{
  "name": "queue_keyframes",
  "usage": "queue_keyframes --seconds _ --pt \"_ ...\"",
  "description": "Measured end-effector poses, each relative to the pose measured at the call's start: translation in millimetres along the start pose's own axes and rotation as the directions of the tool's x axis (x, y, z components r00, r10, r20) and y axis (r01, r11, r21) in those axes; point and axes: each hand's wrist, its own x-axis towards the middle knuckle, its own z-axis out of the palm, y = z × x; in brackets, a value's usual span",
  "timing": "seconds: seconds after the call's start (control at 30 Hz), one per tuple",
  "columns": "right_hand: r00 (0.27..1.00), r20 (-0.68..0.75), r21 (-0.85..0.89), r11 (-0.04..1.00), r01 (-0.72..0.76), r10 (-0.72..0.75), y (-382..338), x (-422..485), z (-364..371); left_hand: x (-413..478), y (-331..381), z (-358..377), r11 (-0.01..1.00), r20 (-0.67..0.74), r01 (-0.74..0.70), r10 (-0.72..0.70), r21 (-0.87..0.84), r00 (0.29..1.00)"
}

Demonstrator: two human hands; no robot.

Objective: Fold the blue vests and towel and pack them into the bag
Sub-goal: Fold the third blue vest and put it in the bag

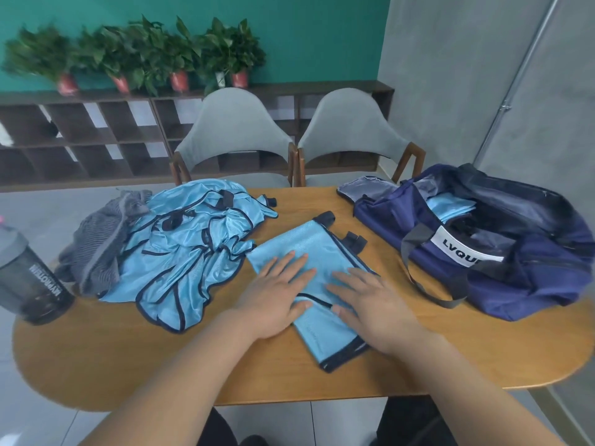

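A light blue vest with dark trim lies folded into a long strip at the middle of the wooden table. My left hand and my right hand both press flat on it, fingers straight. To the left sits a crumpled pile of several blue vests, with a grey striped towel bunched against its left side. The navy bag stands open at the right, and a folded blue vest shows inside it.
A dark shaker bottle stands at the table's left edge. Two grey chairs are pushed in at the far side. Behind them runs a low dark shelf with potted plants on top.
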Motion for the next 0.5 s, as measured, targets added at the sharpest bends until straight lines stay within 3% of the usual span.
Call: queue_keyframes --seconds 0.07,0.3,0.4,0.5 --pt "0.997 0.066 0.064 0.998 0.021 -0.026 0.4 -4.2 8.7 -6.9 10.2 -0.5 0.996 -0.001 0.026 -0.026 -0.080 1.000" --pt "0.951 0.029 0.120 0.943 -0.309 0.308 -40.2 22.3 23.1 -12.1 27.2 20.7 0.978 0.035 0.190 -0.188 -0.081 0.982" --pt "0.964 0.040 0.150 0.953 -0.264 0.261 -48.9 26.0 19.4 -13.1 0.3 20.2 0.991 0.059 0.128 -0.126 -0.041 0.990" --pt "0.995 0.015 0.035 0.995 -0.096 0.095 -31.1 15.9 12.0 -17.6 -25.6 12.5 0.997 0.092 0.070 -0.071 0.018 0.993"
